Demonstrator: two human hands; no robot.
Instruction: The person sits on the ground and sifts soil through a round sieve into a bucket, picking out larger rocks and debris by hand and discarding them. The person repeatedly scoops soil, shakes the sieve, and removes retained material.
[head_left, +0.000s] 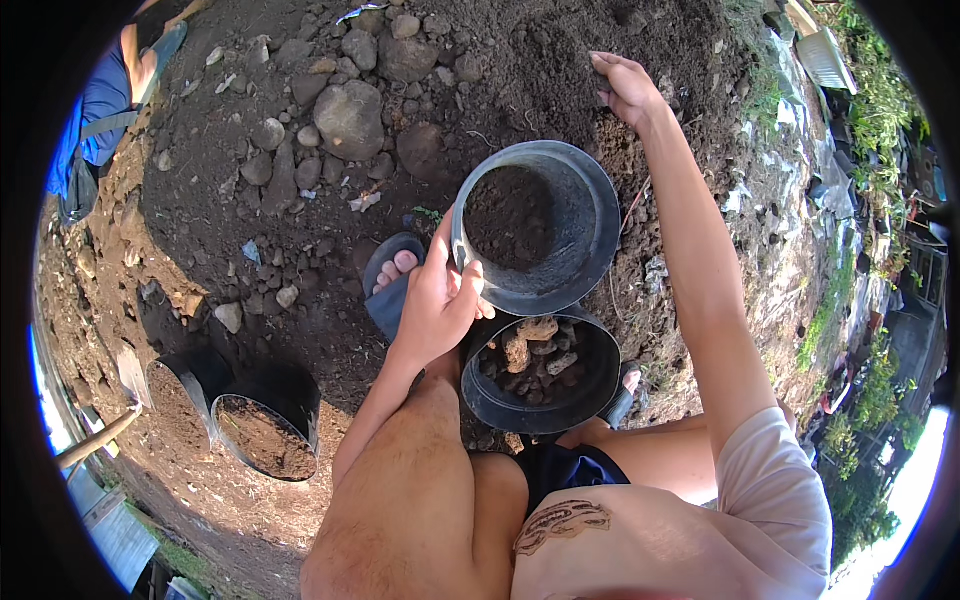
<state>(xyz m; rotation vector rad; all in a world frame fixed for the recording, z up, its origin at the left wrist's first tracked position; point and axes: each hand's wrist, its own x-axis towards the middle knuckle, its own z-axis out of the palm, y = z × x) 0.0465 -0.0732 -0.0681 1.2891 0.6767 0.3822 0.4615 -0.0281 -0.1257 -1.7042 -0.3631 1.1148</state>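
Observation:
My left hand (444, 307) grips the left rim of a black plastic pot (592, 247), thumb inside and fingers outside. Dark loose soil (511, 214) lies in the bottom of this pot, whose mouth tilts toward me. Just below it, between my feet, stands a second black bucket (540, 420) with stones and clods (536, 356) in it. My right hand (628, 90) is stretched out beyond the pot, low over a heap of dark crumbly soil (551, 82). Its fingers are curled; whether any soil is in them is hidden.
Rocks (349, 120) of several sizes lie ahead on the left. Two black open-ended containers (266, 435) rest on the ground at left, near a wooden stick (97, 439). A person's sandaled foot (154, 64) shows at upper left. Plastic scraps (832, 187) litter the right.

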